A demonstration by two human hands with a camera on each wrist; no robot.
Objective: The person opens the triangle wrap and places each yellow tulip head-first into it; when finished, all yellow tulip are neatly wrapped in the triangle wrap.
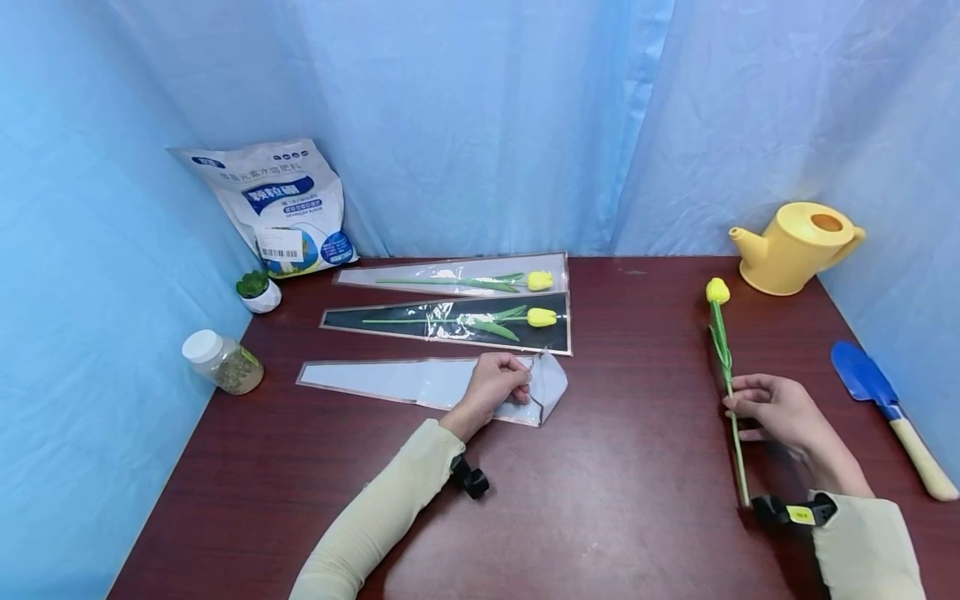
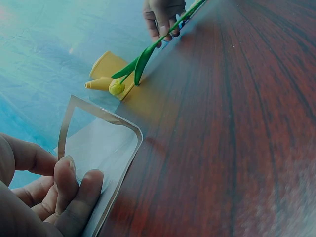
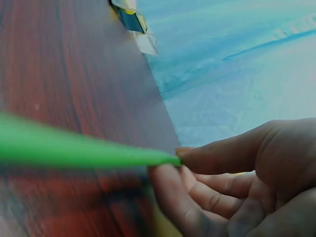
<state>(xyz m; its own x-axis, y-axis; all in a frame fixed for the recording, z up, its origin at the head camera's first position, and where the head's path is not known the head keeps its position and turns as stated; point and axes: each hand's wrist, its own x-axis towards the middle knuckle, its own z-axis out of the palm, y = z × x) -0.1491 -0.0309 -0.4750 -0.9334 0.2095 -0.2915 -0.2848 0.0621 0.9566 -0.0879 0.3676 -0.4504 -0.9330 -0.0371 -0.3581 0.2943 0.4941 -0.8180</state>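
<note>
Left hand (image 1: 498,385) sits nearest the head camera, fingers curled and pinching the wide mouth of an empty clear plastic flower sleeve with a thin brown edge (image 1: 420,382); the left wrist view shows the fingers (image 2: 69,190) lifting that mouth open off the dark red wooden surface (image 1: 615,467). Right hand (image 1: 776,410) is well apart to the right, pinching the green stem of a loose artificial yellow tulip (image 1: 726,367); the stem runs toward the person, the bud points at the back of the surface, not far from a yellow plastic watering can (image 1: 795,246). Progress, judging by layout: two tulips look done, one in a clear sleeve (image 1: 465,277) and one in a black-backed sleeve (image 1: 457,321), lying side by side behind the empty one. Third looks not started: flower is outside, nowhere near the sleeve mouth. Left to do: bring flower to mouth, slide it in. The tulip has a small closed bud, a thin straight stem and two narrow leaves, and looks intact. Also around: blue trowel with a wooden handle (image 1: 888,408) at far right, white fertiliser bag (image 1: 277,208), small potted succulent (image 1: 257,290) and lidded jar of granules (image 1: 222,361) at left.
</note>
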